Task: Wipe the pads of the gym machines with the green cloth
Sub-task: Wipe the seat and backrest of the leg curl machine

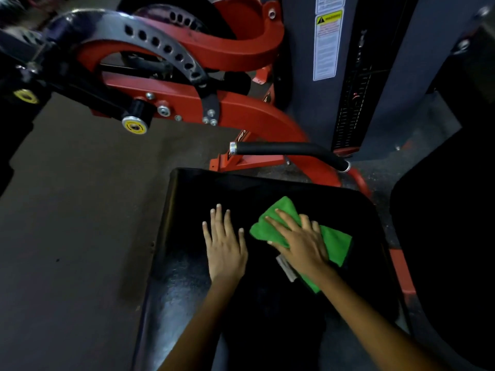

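both hands flat, fingers spread

Layout relative to the pad: the cloth lies on the pad's right half, with the right hand flat on top of it. The left hand rests flat on the pad, just left of the cloth. The handle lies beyond the pad's far edge; the frame stands farther behind, to the left.
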### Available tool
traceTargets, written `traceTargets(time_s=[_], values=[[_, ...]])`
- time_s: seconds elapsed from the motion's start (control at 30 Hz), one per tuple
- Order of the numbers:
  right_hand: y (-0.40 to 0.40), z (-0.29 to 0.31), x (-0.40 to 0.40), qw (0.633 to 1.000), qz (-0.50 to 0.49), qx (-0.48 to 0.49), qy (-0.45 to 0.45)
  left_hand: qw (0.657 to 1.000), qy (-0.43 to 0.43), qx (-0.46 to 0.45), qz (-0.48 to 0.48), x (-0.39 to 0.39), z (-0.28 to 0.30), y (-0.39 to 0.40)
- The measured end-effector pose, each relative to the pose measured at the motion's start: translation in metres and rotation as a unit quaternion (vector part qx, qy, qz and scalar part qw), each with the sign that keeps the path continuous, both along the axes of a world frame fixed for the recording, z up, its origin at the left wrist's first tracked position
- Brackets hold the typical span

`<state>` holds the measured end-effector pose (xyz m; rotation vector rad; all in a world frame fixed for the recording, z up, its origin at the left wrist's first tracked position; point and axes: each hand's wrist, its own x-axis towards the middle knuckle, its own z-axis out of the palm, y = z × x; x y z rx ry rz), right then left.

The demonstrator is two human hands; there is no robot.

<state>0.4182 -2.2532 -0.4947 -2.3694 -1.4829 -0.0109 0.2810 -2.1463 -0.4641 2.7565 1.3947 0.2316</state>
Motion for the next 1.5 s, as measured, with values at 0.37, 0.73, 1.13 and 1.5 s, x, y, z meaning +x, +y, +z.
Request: traceTargets(time_s=[0.37, 0.73, 1.13, 1.5], values=[[0.021, 0.004, 0.012, 1.000, 0.013, -0.013, 0.022, 0.999, 0.042, -0.004, 0.004, 0.005, -0.002, 0.002], [0.050, 0.012, 0.036, 0.983, -0.120, -0.079, 0.112, 0.999, 0.044, 0.007, 0.010, 0.007, -0.007, 0.002], [0.022, 0.008, 0.031, 0.968, -0.194, -0.077, 0.137, 0.999, 0.039, -0.001, 0.007, 0.006, -0.003, 0.003], [-0.023, 0.001, 0.036, 0.962, -0.231, -0.083, 0.119, 0.999, 0.041, -0.003, 0.004, 0.007, -0.001, 0.002]])
